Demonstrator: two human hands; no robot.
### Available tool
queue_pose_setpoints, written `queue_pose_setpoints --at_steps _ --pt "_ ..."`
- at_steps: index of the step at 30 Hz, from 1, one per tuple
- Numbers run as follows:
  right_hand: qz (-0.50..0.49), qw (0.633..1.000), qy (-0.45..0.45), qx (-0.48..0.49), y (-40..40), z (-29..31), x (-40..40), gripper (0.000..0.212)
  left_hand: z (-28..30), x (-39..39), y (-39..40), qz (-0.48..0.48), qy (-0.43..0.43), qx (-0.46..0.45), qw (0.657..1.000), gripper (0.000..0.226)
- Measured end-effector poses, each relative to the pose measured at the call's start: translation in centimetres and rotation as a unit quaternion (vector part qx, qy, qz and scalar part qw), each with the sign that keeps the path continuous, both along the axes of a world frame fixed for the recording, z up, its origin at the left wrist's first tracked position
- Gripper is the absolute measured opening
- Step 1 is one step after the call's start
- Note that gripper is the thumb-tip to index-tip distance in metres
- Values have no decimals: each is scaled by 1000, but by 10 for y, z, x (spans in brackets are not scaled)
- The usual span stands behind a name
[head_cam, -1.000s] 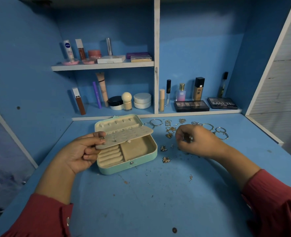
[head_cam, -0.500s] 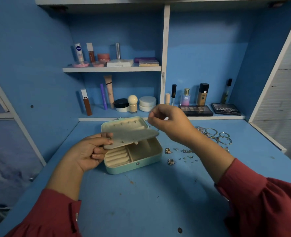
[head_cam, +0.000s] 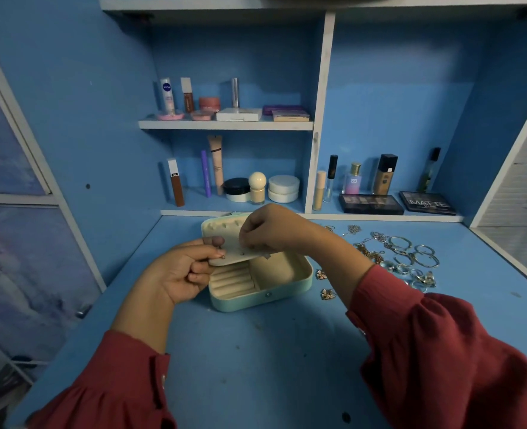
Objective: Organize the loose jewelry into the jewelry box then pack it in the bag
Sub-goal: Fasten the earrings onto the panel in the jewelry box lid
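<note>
A mint green jewelry box point(head_cam: 265, 297) stands open on the blue desk, its cream ring rolls and an empty compartment showing. My left hand point(head_cam: 183, 274) grips the left end of the cream earring panel point(head_cam: 236, 257) that lies across the box. My right hand point(head_cam: 270, 232) is over the panel with fingertips pinched on a small piece pressed against it; the piece itself is too small to make out. Loose rings, bangles and chains point(head_cam: 403, 257) lie to the right of the box. Two small flower earrings point(head_cam: 325, 284) sit beside its right wall.
Cosmetics fill the shelves behind: bottles and tubes point(head_cam: 353, 181), white jars point(head_cam: 284, 188), eyeshadow palettes point(head_cam: 370, 204). The desk's right edge point(head_cam: 509, 261) runs close past the jewelry. Blue desk surface point(head_cam: 256, 366) stretches in front of the box. No bag is in view.
My right hand left the loose jewelry on the right, rose, and came down over the earring panel. The left hand kept its hold on the panel.
</note>
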State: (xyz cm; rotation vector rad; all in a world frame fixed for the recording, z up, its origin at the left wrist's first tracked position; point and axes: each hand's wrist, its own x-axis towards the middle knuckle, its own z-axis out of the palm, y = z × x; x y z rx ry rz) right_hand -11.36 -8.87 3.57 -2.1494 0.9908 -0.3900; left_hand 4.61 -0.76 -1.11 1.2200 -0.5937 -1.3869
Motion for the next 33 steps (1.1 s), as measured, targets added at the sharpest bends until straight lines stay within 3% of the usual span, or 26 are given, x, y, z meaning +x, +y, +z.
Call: queue_pose_setpoints --at_steps 33 --pt "21 997 -29 -70 -6 -16 -1 4 -1 1 0 -14 -1 -3 1000 25"
